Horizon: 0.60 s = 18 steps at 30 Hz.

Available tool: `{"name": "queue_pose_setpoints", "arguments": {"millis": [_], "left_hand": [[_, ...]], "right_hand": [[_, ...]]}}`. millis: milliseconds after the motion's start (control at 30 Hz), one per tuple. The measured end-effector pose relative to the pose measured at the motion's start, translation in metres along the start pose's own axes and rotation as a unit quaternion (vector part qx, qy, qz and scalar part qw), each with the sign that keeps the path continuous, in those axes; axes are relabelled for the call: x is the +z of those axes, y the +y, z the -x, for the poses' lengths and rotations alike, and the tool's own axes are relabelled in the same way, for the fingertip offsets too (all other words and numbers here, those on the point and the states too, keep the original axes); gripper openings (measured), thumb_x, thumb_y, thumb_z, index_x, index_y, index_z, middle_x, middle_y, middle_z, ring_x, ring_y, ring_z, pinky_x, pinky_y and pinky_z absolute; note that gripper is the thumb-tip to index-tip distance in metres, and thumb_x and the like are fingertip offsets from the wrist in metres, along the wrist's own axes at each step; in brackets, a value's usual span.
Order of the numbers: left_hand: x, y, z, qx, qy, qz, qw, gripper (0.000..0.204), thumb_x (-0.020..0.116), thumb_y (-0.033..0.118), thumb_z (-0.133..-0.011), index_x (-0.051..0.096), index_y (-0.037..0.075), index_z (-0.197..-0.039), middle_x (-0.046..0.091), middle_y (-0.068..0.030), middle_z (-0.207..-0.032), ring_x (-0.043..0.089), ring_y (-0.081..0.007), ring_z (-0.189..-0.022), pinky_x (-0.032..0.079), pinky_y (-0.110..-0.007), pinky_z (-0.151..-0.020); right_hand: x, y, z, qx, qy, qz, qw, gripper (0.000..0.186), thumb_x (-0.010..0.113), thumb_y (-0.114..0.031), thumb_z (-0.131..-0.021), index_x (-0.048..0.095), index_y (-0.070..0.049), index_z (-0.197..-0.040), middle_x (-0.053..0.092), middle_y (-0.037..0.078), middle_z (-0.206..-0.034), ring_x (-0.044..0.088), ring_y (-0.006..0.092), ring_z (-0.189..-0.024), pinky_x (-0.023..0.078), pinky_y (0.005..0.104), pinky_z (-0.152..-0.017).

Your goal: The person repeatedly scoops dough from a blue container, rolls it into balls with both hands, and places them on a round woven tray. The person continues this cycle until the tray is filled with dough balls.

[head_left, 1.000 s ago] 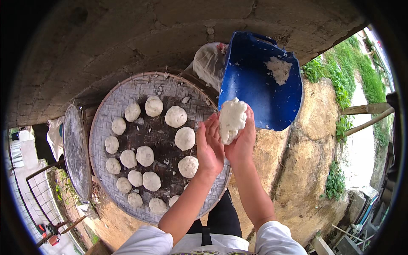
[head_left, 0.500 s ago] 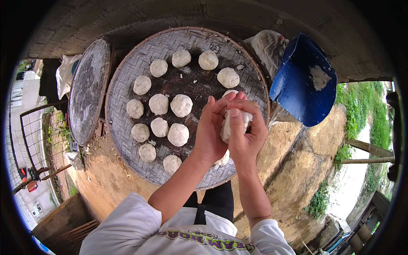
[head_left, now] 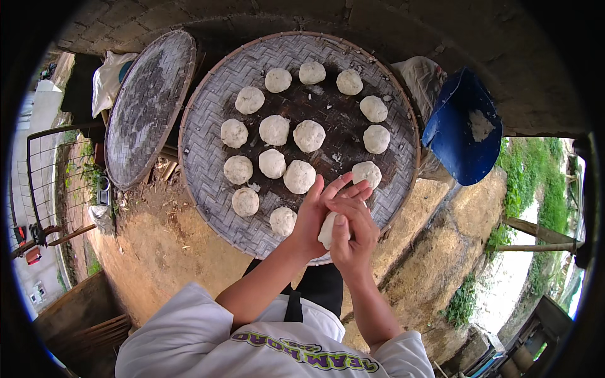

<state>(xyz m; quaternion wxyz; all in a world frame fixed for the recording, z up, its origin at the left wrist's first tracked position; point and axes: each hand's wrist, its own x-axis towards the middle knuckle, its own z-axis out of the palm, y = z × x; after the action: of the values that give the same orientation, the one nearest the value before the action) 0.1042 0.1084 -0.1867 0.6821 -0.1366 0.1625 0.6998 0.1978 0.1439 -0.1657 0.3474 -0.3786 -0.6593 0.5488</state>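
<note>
A white dough lump point(head_left: 329, 228) is pressed between my hands at the lower front of a round woven tray point(head_left: 208, 138). My left hand point(head_left: 315, 220) is cupped along the lump's left and back, fingertips pointing up. My right hand point(head_left: 350, 233) wraps over the lump from the right, thumb across its front, fingers over my left fingers. Several rounded dough balls point(head_left: 309, 135) lie on the tray's dark, stained middle, one just above my fingertips. Part of the lump is hidden by my fingers.
A second woven tray point(head_left: 149, 107) stands tilted at the left, near a white sack point(head_left: 110, 80). A torn blue plastic container point(head_left: 463, 126) with white residue and a clear bag point(head_left: 419, 82) are at the right, by a block wall point(head_left: 296, 14). Uneven dirt ground point(head_left: 145, 252) lies below.
The lump was exposed atop my cupped hands; now my right fingers close over it. My hands sit lower, and the view has shifted, putting the tray higher and the blue container farther right.
</note>
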Motion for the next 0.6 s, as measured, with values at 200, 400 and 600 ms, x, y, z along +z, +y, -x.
{"name": "queue_pose_setpoints", "arguments": {"millis": [200, 400, 600], "left_hand": [[-0.025, 0.007, 0.026, 0.067, 0.055, -0.126, 0.988, 0.069, 0.033, 0.059, -0.113, 0.047, 0.005, -0.153, 0.048, -0.0192, -0.161, 0.039, -0.0342, -0.155, 0.032, -0.050, -0.129], [-0.012, 0.019, 0.047, -0.074, 0.103, -0.087, 0.988, 0.079, 0.030, 0.067, -0.110, 0.036, 0.007, -0.161, 0.049, -0.0162, -0.160, 0.044, -0.0318, -0.152, 0.034, -0.048, -0.127], [0.002, 0.032, 0.072, 0.052, 0.074, -0.197, 0.976, 0.077, 0.039, 0.068, -0.107, 0.046, 0.007, -0.154, 0.054, -0.0170, -0.156, 0.049, -0.0326, -0.148, 0.040, -0.049, -0.123]], "right_hand": [[0.022, -0.016, 0.026, 0.205, 0.042, -0.128, 0.969, 0.036, 0.047, -0.022, -0.113, 0.068, 0.004, -0.126, 0.072, 0.017, -0.124, 0.069, 0.0257, -0.116, 0.053, 0.0374, -0.102], [0.020, -0.024, 0.023, -0.099, -0.018, 0.029, 0.994, 0.035, 0.059, -0.029, -0.110, 0.071, 0.002, -0.120, 0.075, 0.013, -0.112, 0.072, 0.0215, -0.100, 0.056, 0.0365, -0.090], [0.043, -0.038, 0.045, 0.292, 0.104, -0.415, 0.856, 0.041, 0.052, -0.033, -0.114, 0.072, 0.002, -0.122, 0.074, 0.011, -0.114, 0.069, 0.0167, -0.102, 0.053, 0.0324, -0.092]]}}
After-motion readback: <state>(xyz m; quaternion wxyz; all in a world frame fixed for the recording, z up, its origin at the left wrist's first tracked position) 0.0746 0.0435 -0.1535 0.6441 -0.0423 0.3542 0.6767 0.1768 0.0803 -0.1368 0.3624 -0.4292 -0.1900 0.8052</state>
